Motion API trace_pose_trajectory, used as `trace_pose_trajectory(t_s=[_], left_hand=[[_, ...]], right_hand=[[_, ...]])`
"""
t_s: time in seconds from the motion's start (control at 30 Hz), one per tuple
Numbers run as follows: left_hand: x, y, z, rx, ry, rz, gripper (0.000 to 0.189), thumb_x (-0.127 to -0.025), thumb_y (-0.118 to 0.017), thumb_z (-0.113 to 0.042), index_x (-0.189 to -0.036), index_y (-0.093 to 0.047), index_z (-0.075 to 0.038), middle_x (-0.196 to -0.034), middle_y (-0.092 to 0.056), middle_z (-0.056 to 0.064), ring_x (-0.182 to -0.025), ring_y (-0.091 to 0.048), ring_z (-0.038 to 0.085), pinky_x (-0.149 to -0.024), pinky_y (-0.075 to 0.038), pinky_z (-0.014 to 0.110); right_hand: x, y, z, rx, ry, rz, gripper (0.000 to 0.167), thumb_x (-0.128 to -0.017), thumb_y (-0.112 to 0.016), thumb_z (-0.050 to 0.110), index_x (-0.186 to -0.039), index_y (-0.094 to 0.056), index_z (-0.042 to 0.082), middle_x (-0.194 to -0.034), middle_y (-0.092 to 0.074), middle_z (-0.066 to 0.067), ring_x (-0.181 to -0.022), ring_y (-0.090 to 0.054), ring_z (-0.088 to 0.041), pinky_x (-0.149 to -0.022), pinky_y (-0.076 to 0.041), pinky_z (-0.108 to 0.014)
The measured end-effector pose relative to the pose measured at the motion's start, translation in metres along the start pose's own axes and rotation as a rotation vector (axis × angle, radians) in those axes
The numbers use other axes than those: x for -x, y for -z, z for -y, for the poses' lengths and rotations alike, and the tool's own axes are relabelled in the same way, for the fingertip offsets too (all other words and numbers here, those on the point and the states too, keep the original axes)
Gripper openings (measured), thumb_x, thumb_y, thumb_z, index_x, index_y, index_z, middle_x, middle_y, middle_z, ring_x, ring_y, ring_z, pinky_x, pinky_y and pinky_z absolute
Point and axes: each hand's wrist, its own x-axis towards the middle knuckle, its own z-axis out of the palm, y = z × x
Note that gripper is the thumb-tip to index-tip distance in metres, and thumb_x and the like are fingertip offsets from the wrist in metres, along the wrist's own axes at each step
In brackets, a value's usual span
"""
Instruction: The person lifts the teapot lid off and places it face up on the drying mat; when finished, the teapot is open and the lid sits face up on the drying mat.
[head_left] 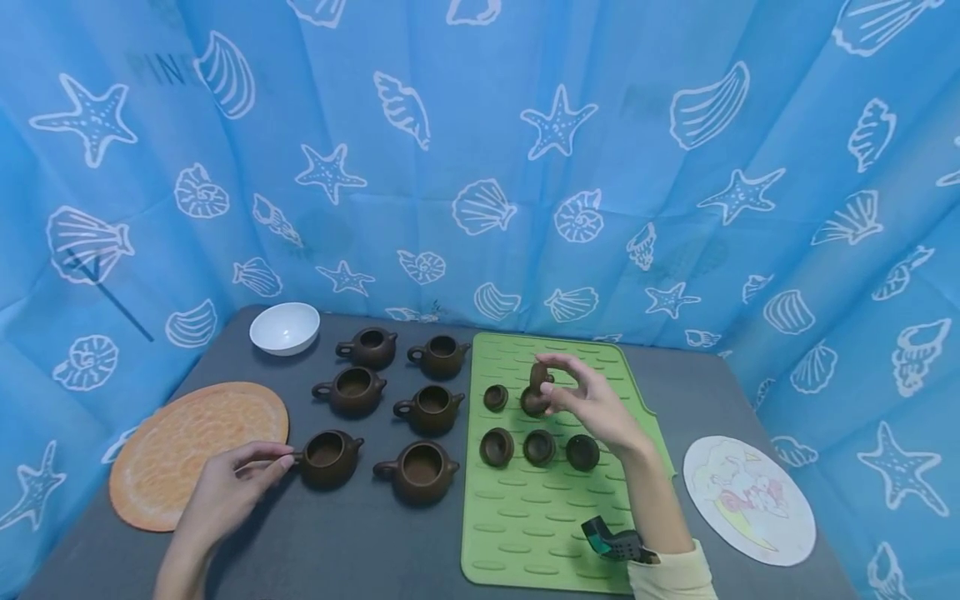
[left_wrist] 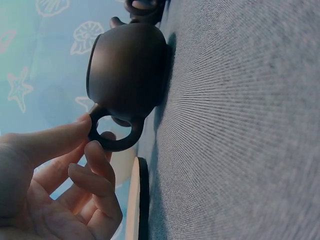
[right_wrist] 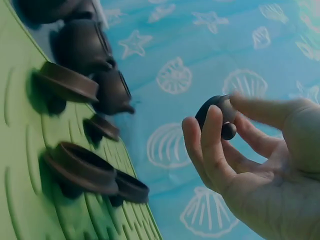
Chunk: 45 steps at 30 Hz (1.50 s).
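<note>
My left hand (head_left: 228, 492) pinches the handle of a small dark brown teapot (left_wrist: 127, 70) between thumb and fingers. That lidless teapot (head_left: 330, 460) stands upright on the table, nearest the left in the front row. Above the green mat (head_left: 517, 517), my right hand (head_left: 600, 404) grips a dark round teapot lid (head_left: 537, 377) by its edges. The right wrist view shows this lid (right_wrist: 215, 110) raised, its round knob at the lower side. Several other lids lie knob down on the mat, among them a front lid (head_left: 497, 447) and one beneath the raised lid (head_left: 533, 403).
Several more open teapots stand in two columns left of the mat, such as the front right teapot (head_left: 418, 473). A white bowl (head_left: 285, 328) sits at the back left. An orange round placemat (head_left: 180, 450) lies left, a white printed round mat (head_left: 750, 500) right. A shell-print curtain (head_left: 480, 167) hangs behind.
</note>
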Motion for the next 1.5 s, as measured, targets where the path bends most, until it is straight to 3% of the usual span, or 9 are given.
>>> trace_pose_trajectory(t_s=[0.17, 0.4, 0.57, 0.77, 0.93, 1.17, 1.33, 1.5], left_hand=[[0.0, 0.0, -0.001, 0.003, 0.003, 0.001, 0.049, -0.106, -0.069, -0.044, -0.139, -0.071, -0.007, -0.139, -0.071, 0.023, -0.118, -0.074, 0.03, -0.087, -0.064, 0.042], [-0.002, 0.001, -0.001, 0.007, 0.022, 0.002, 0.051, -0.106, -0.07, -0.045, -0.14, -0.07, -0.007, -0.14, -0.071, 0.023, -0.108, -0.073, 0.021, -0.078, -0.059, 0.031], [-0.002, 0.001, -0.001, 0.014, 0.028, -0.001, 0.051, -0.106, -0.07, -0.044, -0.14, -0.07, -0.007, -0.14, -0.071, 0.023, -0.107, -0.072, 0.02, -0.078, -0.058, 0.03], [-0.002, 0.001, 0.0, 0.025, 0.046, -0.004, 0.052, -0.105, -0.071, -0.046, -0.14, -0.07, -0.007, -0.14, -0.071, 0.023, -0.111, -0.073, 0.022, -0.083, -0.063, 0.036], [-0.001, -0.001, -0.001, 0.03, 0.058, -0.002, 0.049, -0.105, -0.072, -0.044, -0.139, -0.071, -0.008, -0.14, -0.071, 0.022, -0.112, -0.073, 0.024, -0.083, -0.062, 0.036], [-0.001, -0.001, -0.001, 0.033, 0.034, 0.004, 0.049, -0.105, -0.072, -0.043, -0.138, -0.072, -0.007, -0.14, -0.071, 0.023, -0.109, -0.073, 0.02, -0.078, -0.059, 0.03], [-0.003, 0.001, -0.001, 0.029, 0.034, 0.01, 0.05, -0.105, -0.072, -0.044, -0.139, -0.071, -0.007, -0.14, -0.071, 0.022, -0.11, -0.073, 0.02, -0.08, -0.061, 0.033], [-0.003, 0.003, -0.001, 0.011, 0.007, 0.018, 0.046, -0.106, -0.071, -0.04, -0.138, -0.071, -0.006, -0.136, -0.073, 0.021, -0.108, -0.073, 0.02, -0.081, -0.061, 0.033]], right_hand=[[0.002, 0.018, -0.013, 0.03, -0.038, -0.001, 0.064, -0.103, -0.074, 0.009, -0.159, -0.044, 0.002, -0.165, -0.041, -0.031, -0.109, -0.079, -0.032, -0.089, -0.067, -0.044], [0.007, 0.04, -0.043, 0.042, -0.173, 0.014, 0.065, -0.107, -0.059, -0.004, -0.162, -0.027, -0.013, -0.161, -0.037, -0.043, -0.105, -0.08, -0.031, -0.097, -0.066, -0.041], [0.007, 0.046, -0.057, 0.062, -0.231, 0.055, 0.06, -0.106, -0.056, -0.008, -0.159, -0.03, -0.018, -0.155, -0.042, -0.047, -0.101, -0.08, -0.027, -0.092, -0.067, -0.033], [0.005, 0.049, -0.066, 0.057, -0.21, 0.073, 0.057, -0.103, -0.056, -0.013, -0.156, -0.035, -0.021, -0.143, -0.048, -0.045, -0.095, -0.077, -0.018, -0.087, -0.067, -0.029], [0.005, 0.049, -0.067, 0.072, -0.183, 0.091, 0.057, -0.102, -0.057, -0.013, -0.155, -0.036, -0.021, -0.14, -0.049, -0.044, -0.097, -0.077, -0.02, -0.09, -0.067, -0.03], [0.006, 0.048, -0.067, 0.107, -0.177, 0.105, 0.056, -0.104, -0.056, -0.011, -0.156, -0.037, -0.02, -0.136, -0.051, -0.042, -0.096, -0.076, -0.023, -0.084, -0.067, -0.03], [0.006, 0.049, -0.068, 0.126, -0.169, 0.104, 0.059, -0.104, -0.061, -0.006, -0.156, -0.037, -0.017, -0.138, -0.05, -0.041, -0.099, -0.078, -0.032, -0.082, -0.067, -0.03], [0.006, 0.048, -0.067, 0.125, -0.179, 0.096, 0.062, -0.105, -0.065, 0.001, -0.158, -0.036, -0.014, -0.138, -0.049, -0.04, -0.097, -0.077, -0.03, -0.078, -0.066, -0.032]])
